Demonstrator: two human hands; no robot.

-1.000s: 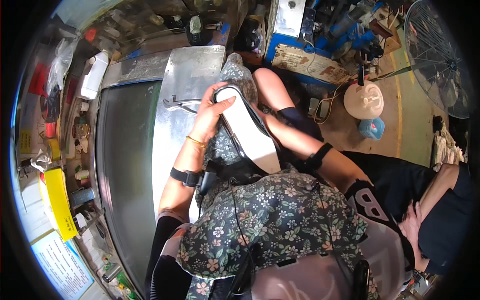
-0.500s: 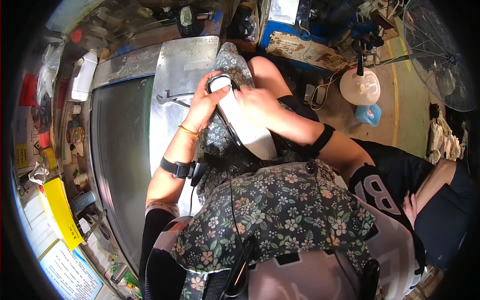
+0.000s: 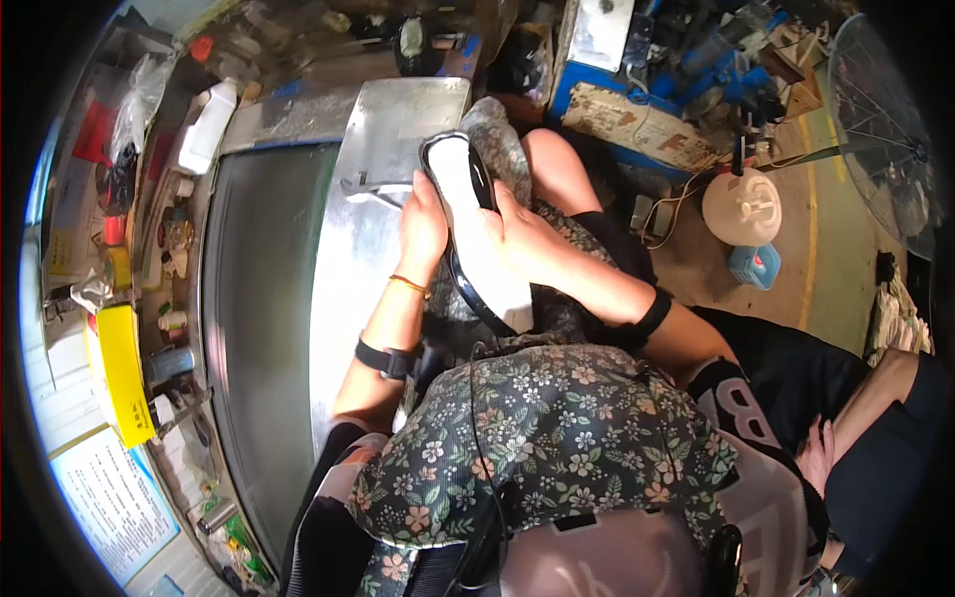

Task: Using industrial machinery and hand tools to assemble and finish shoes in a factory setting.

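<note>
Across my lap lies a black shoe (image 3: pixel 458 184) with a white, sole-shaped face turned up and a glossy black edge around it. My left hand (image 3: pixel 423 224) holds its left side, with the thumb along the edge. On the opposite side my right hand (image 3: pixel 517 234) grips the shoe, its thumb near the black rim. The fingers of both hands are partly hidden beneath. Beside my left hand, metal pincers (image 3: pixel 378 189) rest on the metal bench plate (image 3: pixel 398 114). A floral apron (image 3: pixel 557 428) covers my lap under the shoe.
A dark panel (image 3: pixel 264 298) runs along the left, next to a cluttered shelf with a white bottle (image 3: pixel 207 127) and a yellow box (image 3: pixel 117 373). At the right stand a pale jug (image 3: pixel 741 209), a blue container (image 3: pixel 754 267) and a fan (image 3: pixel 880 129). Another person's arm (image 3: pixel 865 408) is at lower right.
The shoe has turned more upright, so its black right edge shows. My right hand has shifted from its top to the side, and my left hand has slid lower. The view has swung left.
</note>
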